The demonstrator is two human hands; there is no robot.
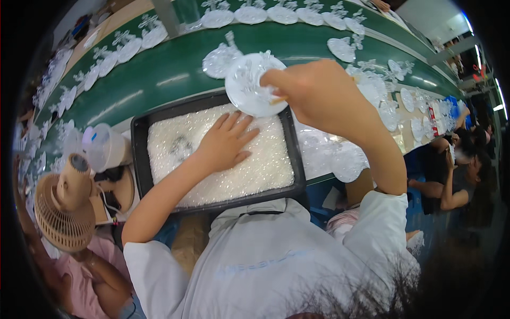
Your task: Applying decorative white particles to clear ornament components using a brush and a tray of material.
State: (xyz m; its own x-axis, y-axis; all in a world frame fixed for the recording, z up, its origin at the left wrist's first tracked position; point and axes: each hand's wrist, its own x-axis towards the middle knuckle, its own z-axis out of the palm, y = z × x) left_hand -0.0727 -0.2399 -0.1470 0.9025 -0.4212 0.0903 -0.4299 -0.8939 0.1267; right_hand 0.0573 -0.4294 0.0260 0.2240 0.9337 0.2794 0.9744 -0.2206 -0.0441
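Observation:
My left hand (pixel 227 142) lies flat with spread fingers on white glittering granules (pixel 255 173). These fill a black rectangular tray (pixel 139 154) in front of me. Over the tray's far right corner, my right hand (pixel 321 95) pinches a clear round disc (pixel 245 95) by its right side, thumb across its face. Some clear shape shows on or behind the disc, too blurred to tell. Close behind it, another clear disc with an upright ornament (pixel 219 61) stands on the green belt (pixel 175 66). A small clear or silvery piece (pixel 182 146) sits among the granules, left of my left hand.
A beige fan (pixel 66 204) and a clear plastic tub (pixel 106 149) stand left of the tray. Similar clear ornaments (pixel 284 15) line the belt's far side. More clear pieces (pixel 348 161) crowd the right. People sit close by on both sides.

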